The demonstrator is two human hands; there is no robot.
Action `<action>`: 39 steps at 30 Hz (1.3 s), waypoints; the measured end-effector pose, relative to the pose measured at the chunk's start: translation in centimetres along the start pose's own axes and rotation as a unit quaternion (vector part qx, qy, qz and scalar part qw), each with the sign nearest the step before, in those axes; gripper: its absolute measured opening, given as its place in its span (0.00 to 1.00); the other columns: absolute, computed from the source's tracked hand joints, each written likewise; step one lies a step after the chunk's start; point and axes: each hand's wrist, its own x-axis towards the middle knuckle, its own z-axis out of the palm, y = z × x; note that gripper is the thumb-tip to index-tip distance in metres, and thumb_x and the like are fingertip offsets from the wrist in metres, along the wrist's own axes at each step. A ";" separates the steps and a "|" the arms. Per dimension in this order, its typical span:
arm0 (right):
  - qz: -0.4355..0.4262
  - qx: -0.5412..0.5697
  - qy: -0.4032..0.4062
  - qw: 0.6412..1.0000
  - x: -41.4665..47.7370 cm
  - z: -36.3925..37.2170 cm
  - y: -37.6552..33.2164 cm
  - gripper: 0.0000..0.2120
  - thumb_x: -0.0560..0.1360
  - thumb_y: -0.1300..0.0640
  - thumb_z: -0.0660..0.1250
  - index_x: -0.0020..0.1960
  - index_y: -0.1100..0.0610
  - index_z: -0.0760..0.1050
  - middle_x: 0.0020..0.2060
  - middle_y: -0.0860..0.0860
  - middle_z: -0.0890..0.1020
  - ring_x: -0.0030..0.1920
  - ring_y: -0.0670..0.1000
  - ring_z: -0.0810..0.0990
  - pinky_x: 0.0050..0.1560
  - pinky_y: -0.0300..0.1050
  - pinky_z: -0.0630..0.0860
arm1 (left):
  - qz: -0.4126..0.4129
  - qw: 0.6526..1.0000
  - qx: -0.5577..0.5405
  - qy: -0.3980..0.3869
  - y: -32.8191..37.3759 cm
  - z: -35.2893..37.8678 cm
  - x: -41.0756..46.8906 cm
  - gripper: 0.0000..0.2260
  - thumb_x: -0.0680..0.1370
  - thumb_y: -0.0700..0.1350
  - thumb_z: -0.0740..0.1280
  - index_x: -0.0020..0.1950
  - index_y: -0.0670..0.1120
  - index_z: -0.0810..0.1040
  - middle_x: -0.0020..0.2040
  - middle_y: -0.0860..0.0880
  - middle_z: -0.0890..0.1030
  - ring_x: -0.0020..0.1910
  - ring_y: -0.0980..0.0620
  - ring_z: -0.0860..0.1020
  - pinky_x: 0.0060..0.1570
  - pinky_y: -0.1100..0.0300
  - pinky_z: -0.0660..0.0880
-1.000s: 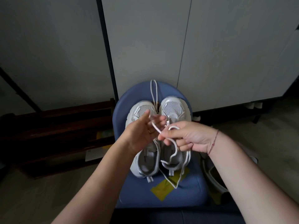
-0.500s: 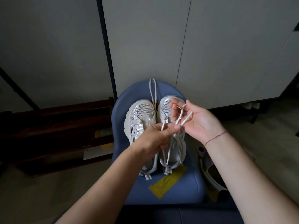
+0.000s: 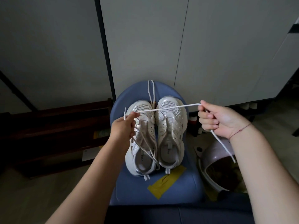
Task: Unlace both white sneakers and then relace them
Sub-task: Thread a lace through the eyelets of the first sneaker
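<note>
Two white sneakers (image 3: pixel 156 136) sat side by side, toes toward the back edge of a blue chair (image 3: pixel 191 183), heels well short of its front edge. Above them a lace (image 3: pixel 169 107) stretched taut between the left hand (image 3: pixel 123 128), pinched shut on one end, and the right hand (image 3: pixel 220 119), fisted on the other beyond the chair's right edge. Yellow tape (image 3: pixel 166 181) lay on the bare front part.
</note>
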 end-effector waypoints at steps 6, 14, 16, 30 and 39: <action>-0.017 -0.096 -0.036 0.995 0.2 1.4 1.1 0.13 0.80 0.55 0.57 0.40 0.60 0.70 0.21 0.47 0.63 0.18 0.41 0.57 0.17 0.32 0.51 | 0.158 0.978 0.132 -0.012 0.9 1.7 -2.2 0.14 0.75 0.46 0.73 0.59 0.46 0.81 0.50 0.53 0.84 0.48 0.61 0.82 0.50 0.65 0.77; 0.023 -0.234 -0.116 0.965 0.0 3.6 2.6 0.09 0.79 0.62 0.58 0.45 0.62 0.75 0.25 0.49 0.66 0.20 0.41 0.59 0.20 0.32 0.54 | 0.154 0.943 0.212 -0.204 0.5 3.7 -4.0 0.07 0.79 0.42 0.67 0.43 0.42 0.82 0.27 0.54 0.74 0.21 0.62 0.67 0.25 0.69 0.65; 0.000 -0.159 -0.094 0.983 0.0 2.3 1.7 0.06 0.76 0.63 0.61 0.49 0.63 0.76 0.25 0.49 0.68 0.21 0.41 0.61 0.20 0.32 0.56 | 0.140 0.955 0.224 -0.139 0.7 2.6 -2.6 0.10 0.78 0.44 0.68 0.38 0.45 0.81 0.23 0.56 0.69 0.21 0.59 0.64 0.24 0.67 0.62; -0.112 0.052 -0.005 0.992 0.8 0.5 1.4 0.10 0.76 0.68 0.59 0.52 0.64 0.77 0.44 0.56 0.85 0.46 0.48 0.84 0.52 0.44 0.79 | -0.078 0.904 0.269 -0.324 -2.1 4.2 -3.2 0.23 0.77 0.49 0.70 0.55 0.27 0.76 0.30 0.45 0.68 0.19 0.58 0.62 0.19 0.68 0.60; -0.074 0.203 0.126 0.968 2.6 0.1 1.7 0.10 0.81 0.64 0.55 0.48 0.65 0.74 0.33 0.53 0.72 0.25 0.42 0.70 0.26 0.32 0.73 | -0.056 0.873 0.360 -0.323 -2.3 5.1 -3.3 0.12 0.76 0.49 0.72 0.41 0.40 0.81 0.31 0.43 0.73 0.20 0.57 0.65 0.22 0.67 0.62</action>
